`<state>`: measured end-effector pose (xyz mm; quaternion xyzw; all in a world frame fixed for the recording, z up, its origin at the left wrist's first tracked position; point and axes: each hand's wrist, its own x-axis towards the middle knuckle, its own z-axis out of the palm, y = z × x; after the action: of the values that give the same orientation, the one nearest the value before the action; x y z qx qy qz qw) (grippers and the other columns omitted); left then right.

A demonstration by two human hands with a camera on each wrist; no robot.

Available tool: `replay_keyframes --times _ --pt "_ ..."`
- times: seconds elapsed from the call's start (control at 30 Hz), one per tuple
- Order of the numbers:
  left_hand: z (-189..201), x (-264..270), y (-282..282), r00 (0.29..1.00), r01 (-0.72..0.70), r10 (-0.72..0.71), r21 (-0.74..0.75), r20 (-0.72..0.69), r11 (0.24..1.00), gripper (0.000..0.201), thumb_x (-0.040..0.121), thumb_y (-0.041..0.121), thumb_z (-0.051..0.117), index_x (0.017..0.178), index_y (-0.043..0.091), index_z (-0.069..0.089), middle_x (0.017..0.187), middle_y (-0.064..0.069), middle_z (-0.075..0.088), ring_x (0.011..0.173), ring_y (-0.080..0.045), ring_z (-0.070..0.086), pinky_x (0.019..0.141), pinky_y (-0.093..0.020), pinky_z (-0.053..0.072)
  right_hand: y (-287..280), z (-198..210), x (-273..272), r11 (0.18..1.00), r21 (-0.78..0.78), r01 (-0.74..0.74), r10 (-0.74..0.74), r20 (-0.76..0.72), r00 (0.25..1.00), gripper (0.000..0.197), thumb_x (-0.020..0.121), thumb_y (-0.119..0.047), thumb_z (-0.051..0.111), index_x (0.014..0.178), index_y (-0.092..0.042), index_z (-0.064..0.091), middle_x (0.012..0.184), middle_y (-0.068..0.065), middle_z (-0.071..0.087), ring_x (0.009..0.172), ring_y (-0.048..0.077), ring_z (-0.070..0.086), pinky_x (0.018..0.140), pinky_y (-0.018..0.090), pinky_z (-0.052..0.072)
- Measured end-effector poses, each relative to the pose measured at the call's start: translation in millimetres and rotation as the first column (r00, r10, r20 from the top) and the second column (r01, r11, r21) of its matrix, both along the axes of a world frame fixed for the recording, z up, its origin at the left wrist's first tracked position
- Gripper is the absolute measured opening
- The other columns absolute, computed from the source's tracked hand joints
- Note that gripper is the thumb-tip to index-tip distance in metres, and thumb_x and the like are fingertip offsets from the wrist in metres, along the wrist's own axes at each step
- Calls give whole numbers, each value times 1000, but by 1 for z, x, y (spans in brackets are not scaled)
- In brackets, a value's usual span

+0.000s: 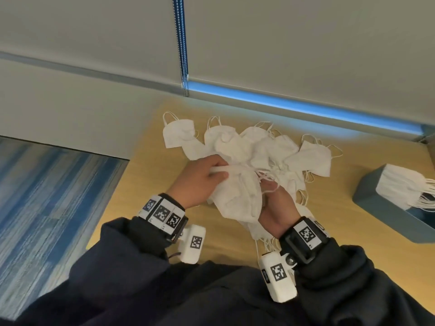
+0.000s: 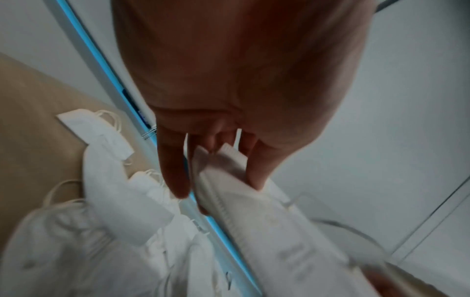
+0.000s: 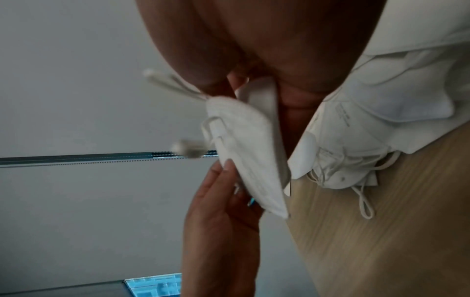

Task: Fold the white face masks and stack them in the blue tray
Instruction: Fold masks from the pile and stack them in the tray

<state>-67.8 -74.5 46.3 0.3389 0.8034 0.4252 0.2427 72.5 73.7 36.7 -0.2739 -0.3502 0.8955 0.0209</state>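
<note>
A loose pile of white face masks (image 1: 259, 147) lies on the wooden table (image 1: 141, 180). Both hands hold one white mask (image 1: 237, 198) up over the pile's near side. My left hand (image 1: 202, 177) pinches its upper edge between thumb and fingers. From below and to the right, my right hand (image 1: 275, 208) grips the other side, its fingertips hidden by the fabric. The left wrist view shows that hand (image 2: 216, 180) pinching the mask (image 2: 254, 201). In the right wrist view the mask (image 3: 244, 140) is folded flat. At the right stands the blue tray (image 1: 386, 208) with a stack of folded masks (image 1: 400, 184).
A grey wall with a window blind and its bead cord (image 1: 182, 55) rises just behind the table. The table's left edge drops to blue carpet (image 1: 47, 196). Ear loops trail from the pile toward my right wrist.
</note>
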Motion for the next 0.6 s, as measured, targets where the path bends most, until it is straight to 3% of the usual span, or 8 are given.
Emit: replay_keyframes --times 0.1,0.17,0.23,0.33,0.43,0.47,0.53,0.6 --pt "-15 4 -7 999 -34 34 55 7 998 17 96 15 65 102 32 65 97 18 68 88 6 60 71 -15 39 7 -7 8 995 45 84 -87 73 994 38 91 -24 61 121 -2 69 120 17 70 106 30 71 92 47 57" --pt "-18 3 -14 999 -44 42 88 28 995 29 93 11 66 109 35 66 100 14 68 91 4 62 72 -13 42 15 -4 15 987 53 149 -153 81 985 20 87 -19 61 92 -2 70 98 14 70 77 22 70 72 37 57" --pt "-20 2 -19 997 -39 32 115 68 993 41 93 7 66 116 40 66 101 9 69 92 -3 64 76 -16 47 23 1 19 979 30 201 -202 62 977 21 93 -14 51 74 -6 58 80 14 69 72 25 67 72 36 51" --pt "-22 5 -19 995 9 -22 126 101 992 46 93 4 65 119 42 68 116 14 70 110 -2 63 94 -25 51 28 3 23 977 55 206 -210 82 974 31 97 -18 48 67 -11 51 61 6 44 68 27 54 70 37 41" --pt "-24 9 -14 994 21 -34 134 100 991 45 94 2 62 120 38 71 125 22 68 121 2 58 103 -28 49 27 0 23 942 326 82 -117 91 989 36 93 -38 64 74 -9 56 65 5 25 57 17 32 62 32 30" --pt "-24 9 -13 994 5 -20 139 105 990 45 94 2 61 120 37 72 126 23 68 122 1 58 105 -30 48 27 1 23 889 457 0 -57 112 992 41 85 -45 72 82 -6 61 64 4 29 56 16 34 61 31 31" --pt "-25 9 -10 994 -25 10 144 110 989 45 95 2 61 121 37 72 128 22 67 125 1 57 108 -33 47 30 2 25 748 647 -147 38 180 983 48 71 -43 88 95 -6 67 62 0 52 56 14 51 60 25 42" --pt "-26 9 -7 993 -40 22 152 120 988 46 94 2 62 121 37 73 129 20 68 126 0 57 109 -34 46 35 -1 27 610 750 -255 88 256 963 45 66 -35 94 96 -10 71 78 3 74 70 17 70 67 30 56"
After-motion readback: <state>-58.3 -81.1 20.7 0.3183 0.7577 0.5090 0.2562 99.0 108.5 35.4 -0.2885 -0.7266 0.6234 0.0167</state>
